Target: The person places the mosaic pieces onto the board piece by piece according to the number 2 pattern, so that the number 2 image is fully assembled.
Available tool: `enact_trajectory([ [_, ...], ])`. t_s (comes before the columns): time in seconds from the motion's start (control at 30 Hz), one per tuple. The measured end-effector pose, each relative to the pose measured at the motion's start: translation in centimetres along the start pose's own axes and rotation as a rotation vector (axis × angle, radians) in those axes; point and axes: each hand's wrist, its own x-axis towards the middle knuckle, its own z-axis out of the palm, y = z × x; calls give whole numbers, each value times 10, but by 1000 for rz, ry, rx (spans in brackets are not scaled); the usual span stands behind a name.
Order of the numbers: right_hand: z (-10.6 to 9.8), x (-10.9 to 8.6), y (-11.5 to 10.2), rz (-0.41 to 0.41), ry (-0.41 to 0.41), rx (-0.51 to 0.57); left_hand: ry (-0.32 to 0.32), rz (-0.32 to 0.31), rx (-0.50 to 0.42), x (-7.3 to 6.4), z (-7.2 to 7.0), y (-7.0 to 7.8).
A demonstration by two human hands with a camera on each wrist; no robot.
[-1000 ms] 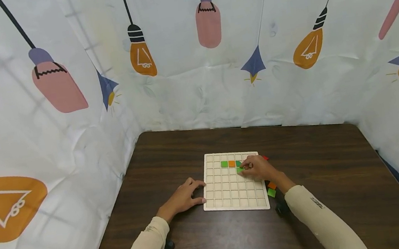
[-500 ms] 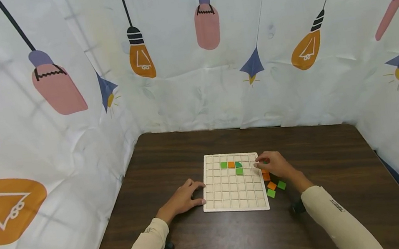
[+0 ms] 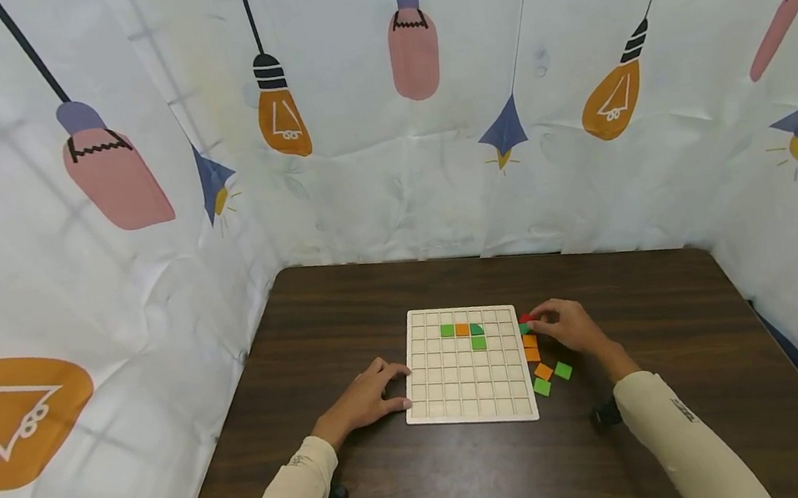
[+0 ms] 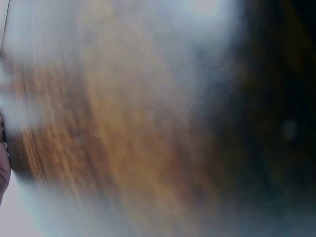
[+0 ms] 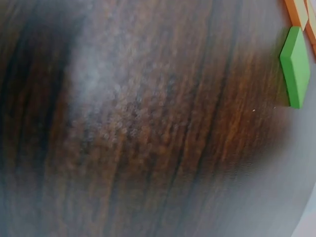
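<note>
A pale square grid board (image 3: 455,389) lies on the table. On it sit a green tile (image 3: 447,330), an orange tile (image 3: 462,330), a two-tone green tile (image 3: 477,329) and another green tile (image 3: 479,343) just below. My left hand (image 3: 361,397) touches the board's left edge with spread thumb and finger. Right of the board, my right hand (image 3: 568,323) has its fingertips at a red piece (image 3: 526,318) and a teal-green piece (image 3: 525,329), which they partly cover. The left wrist view catches only a sliver of fingers (image 4: 4,170).
Loose orange tiles (image 3: 531,348) line the board's right side. Below them lie another orange tile (image 3: 543,371) and green tiles (image 3: 542,387), one also visible in the right wrist view as a green tile (image 5: 296,69). A printed curtain (image 3: 376,193) stands behind the dark table (image 3: 400,484).
My right hand has moved right, off the board and past its right edge, to the loose pieces, uncovering the lower green tile. My left hand stays at the board's left edge.
</note>
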Motion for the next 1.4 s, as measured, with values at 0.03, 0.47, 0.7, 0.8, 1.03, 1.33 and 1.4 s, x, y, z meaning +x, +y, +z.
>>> enact_trajectory([
  [0.03, 0, 0, 1, 6, -5, -3, -1, -1, -1, 0, 0, 0],
  [0.47, 2, 11, 3, 49, -85, -68, -2, -11, 7, 0, 1, 0],
  [0.7, 1, 16, 2, 51, -188, -96, -2, -13, 6, 0, 1, 0],
  [0.8, 0, 17, 2, 65, -213, -104, -1, -14, 7, 0, 2, 1],
  [1.03, -1, 19, 2, 77, -238, -126, 0, -20, 14, 1, 2, 0],
  [1.33, -7, 20, 2, 96, -250, -132, -2, -17, 15, 1, 1, 1],
  [1.4, -8, 20, 3, 105, -252, -133, -3, -17, 14, 1, 1, 1],
])
